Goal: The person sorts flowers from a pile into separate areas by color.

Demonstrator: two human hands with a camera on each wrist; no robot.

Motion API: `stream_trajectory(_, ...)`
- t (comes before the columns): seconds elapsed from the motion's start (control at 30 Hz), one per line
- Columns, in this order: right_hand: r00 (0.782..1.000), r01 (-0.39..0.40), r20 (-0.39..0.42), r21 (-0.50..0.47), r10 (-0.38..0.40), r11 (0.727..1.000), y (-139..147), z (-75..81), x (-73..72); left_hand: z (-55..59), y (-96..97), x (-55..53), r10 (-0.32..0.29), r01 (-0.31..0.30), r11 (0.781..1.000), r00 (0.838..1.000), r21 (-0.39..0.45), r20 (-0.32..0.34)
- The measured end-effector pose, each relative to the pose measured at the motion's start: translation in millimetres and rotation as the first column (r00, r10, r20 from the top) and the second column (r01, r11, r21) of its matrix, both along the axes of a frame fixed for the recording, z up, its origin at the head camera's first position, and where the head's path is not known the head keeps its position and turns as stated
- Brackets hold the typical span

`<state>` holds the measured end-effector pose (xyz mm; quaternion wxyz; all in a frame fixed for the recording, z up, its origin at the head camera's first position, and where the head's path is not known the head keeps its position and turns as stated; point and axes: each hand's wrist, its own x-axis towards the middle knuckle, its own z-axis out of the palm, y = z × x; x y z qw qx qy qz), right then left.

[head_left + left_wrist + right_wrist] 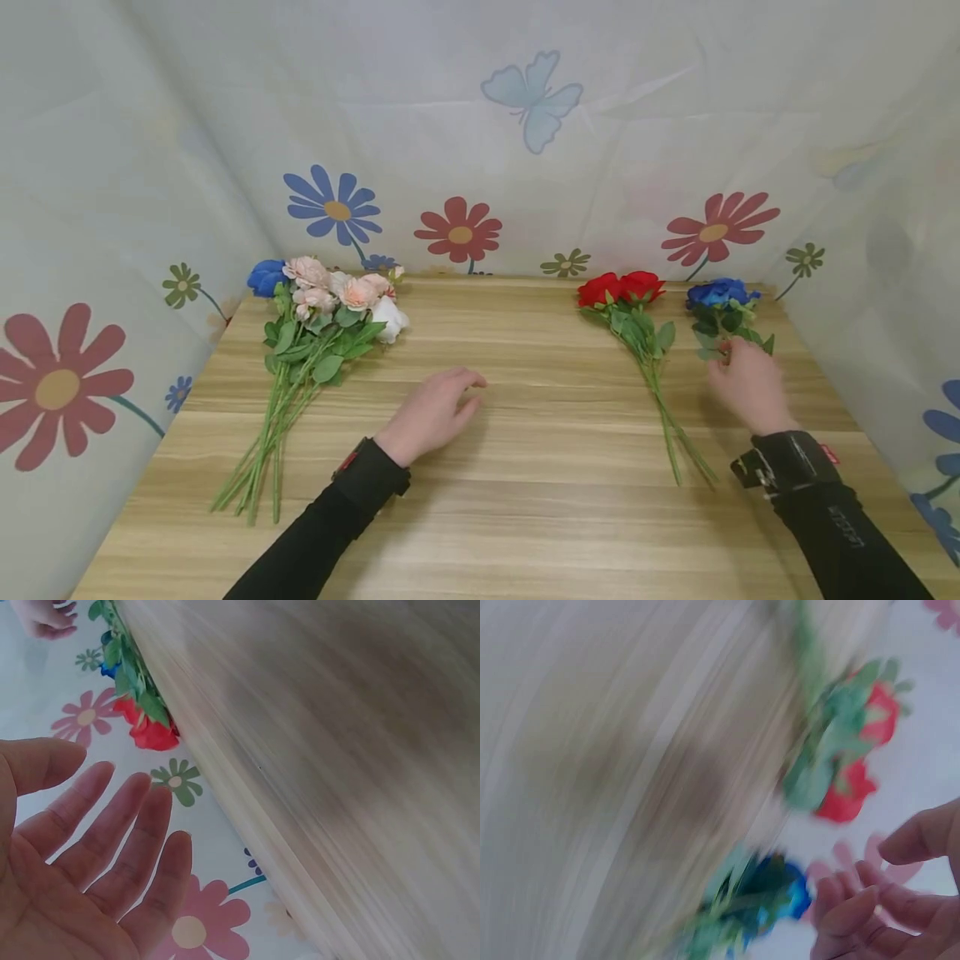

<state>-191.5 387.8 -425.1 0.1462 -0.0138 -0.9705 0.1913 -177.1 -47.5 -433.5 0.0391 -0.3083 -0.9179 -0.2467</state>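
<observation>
My right hand (750,385) is at the blue flowers (722,293), over their leaves at the back right of the table. In the right wrist view its curved fingers (847,911) are spread with nothing between them, and the blurred blue flowers (787,892) lie beside them. Two red roses (621,288) lie just to the left, their green stems crossing toward the front. My left hand (433,410) hovers over the middle of the table, holding nothing. Its fingers are loosely spread in the left wrist view.
At the left of the wooden table (525,517) lies a bunch of pale pink flowers (360,292) with a blue flower (266,277) and a white flower (390,320), long stems toward the front. A printed cloth (450,108) hangs behind and at both sides.
</observation>
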Motion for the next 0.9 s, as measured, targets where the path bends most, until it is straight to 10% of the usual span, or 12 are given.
stream_trajectory(0.37,0.987,-0.158,-0.033,-0.361,0.157,0.919,-86,6.4,-0.2,4.2,-17.1,0.4,0.077,-0.078,0.996,0.997,-0.032,-0.030)
stream_trajectory(0.9,0.922,-0.153,0.082,-0.822,0.379,0.549,-182,7.6,-0.7,3.7,-58.6,1.5,0.190,-0.191,0.982,0.980,-0.011,-0.060)
